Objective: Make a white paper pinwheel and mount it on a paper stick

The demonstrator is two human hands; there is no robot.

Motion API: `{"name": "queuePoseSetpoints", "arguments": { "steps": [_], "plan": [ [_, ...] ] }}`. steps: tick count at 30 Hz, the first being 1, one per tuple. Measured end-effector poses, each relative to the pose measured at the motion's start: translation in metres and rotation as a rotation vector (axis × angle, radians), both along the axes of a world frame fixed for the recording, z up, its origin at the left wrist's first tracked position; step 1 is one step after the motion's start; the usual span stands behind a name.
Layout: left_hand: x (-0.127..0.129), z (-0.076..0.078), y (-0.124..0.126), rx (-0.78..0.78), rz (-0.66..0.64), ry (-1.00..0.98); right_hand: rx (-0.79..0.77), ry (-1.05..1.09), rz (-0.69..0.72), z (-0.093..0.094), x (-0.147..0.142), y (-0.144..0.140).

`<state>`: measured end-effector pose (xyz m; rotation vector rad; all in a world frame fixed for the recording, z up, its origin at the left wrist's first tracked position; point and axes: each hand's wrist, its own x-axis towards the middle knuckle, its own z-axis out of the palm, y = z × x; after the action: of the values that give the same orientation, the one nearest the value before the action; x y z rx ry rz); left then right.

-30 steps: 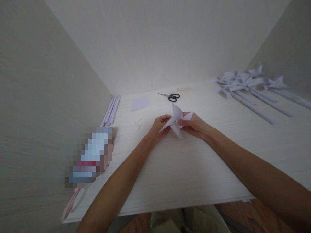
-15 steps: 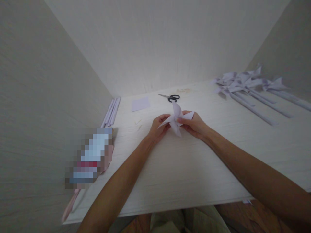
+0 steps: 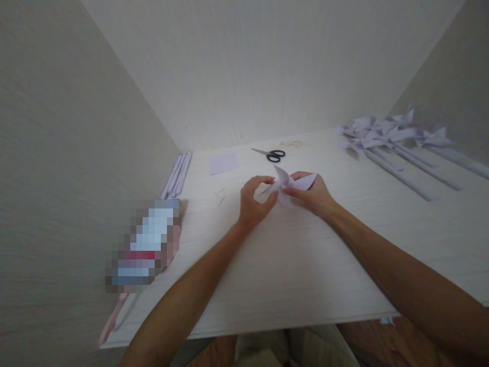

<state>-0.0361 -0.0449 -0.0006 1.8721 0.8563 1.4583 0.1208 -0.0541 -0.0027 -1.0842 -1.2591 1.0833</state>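
A white paper pinwheel (image 3: 283, 178) with curved, folded blades is held just above the middle of the table. My right hand (image 3: 314, 193) pinches it near the centre, thumb on the front and fingers behind a blade. On the other side, my left hand (image 3: 254, 201) has its thumb and index finger spread apart in a C shape around the left blade. Its thumb tip lies close to the pinwheel's centre; whether it touches I cannot tell. Beyond the pinwheel lie black-handled scissors (image 3: 272, 154) and a square sheet of pale paper (image 3: 223, 163).
Several paper pinwheels on rolled sticks (image 3: 401, 173) lie at the right. Rolled paper sticks (image 3: 177, 176) rest by the left wall. A blurred-out item (image 3: 147, 244) stands at the left edge. Small scraps (image 3: 220, 195) dot the white table (image 3: 267, 285), with walls behind and beside.
My left hand has loosened from the pinwheel, its thumb and index finger now apart. The pinwheel has turned and shifted slightly right in my right hand. The view has moved a little.
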Motion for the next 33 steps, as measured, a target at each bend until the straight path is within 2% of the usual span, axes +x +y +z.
{"name": "queuePoseSetpoints", "arguments": {
  "steps": [4, 12, 33],
  "plan": [
    [0.0022, -0.0018, 0.0003, 0.026, 0.024, 0.083, 0.006, -0.106, 0.034, 0.0049, 0.0004, -0.0026],
    [0.0040, -0.0063, 0.0048, -0.005, 0.026, 0.070, 0.019, -0.163, 0.067, 0.0024, 0.0000, -0.0023],
    [0.0049, -0.0061, 0.0047, -0.032, 0.064, 0.090, -0.033, -0.145, 0.046, 0.0057, -0.0023, -0.0026]
  ]
}}
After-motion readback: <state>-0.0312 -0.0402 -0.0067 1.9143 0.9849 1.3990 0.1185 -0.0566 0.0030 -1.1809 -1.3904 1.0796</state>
